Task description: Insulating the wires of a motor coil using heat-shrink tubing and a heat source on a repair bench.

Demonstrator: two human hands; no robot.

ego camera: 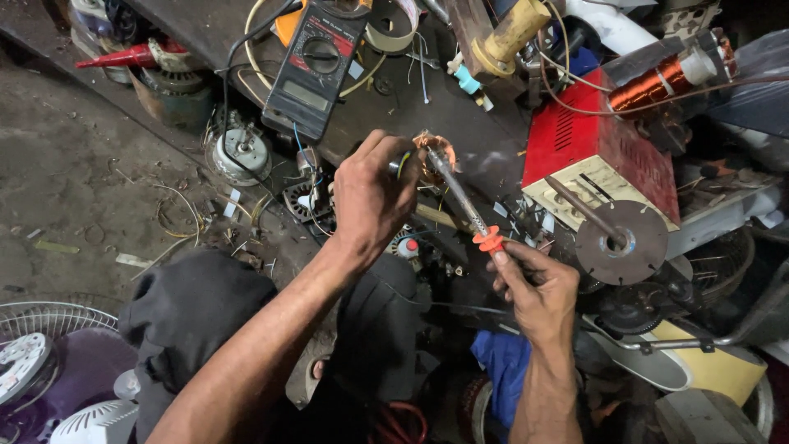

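Note:
My left hand grips a small copper-wound coil with coloured wires at its edge, held above the dark workbench. My right hand holds a soldering iron by its orange-collared handle. The metal tip of the iron touches the coil close to my left fingers. A thin cord runs from the iron's handle down past my right wrist.
A black multimeter lies on the bench behind the coil. A red box with a round metal disc stands at the right, a copper wire spool above it. Fan parts and a grille lie on the floor at left.

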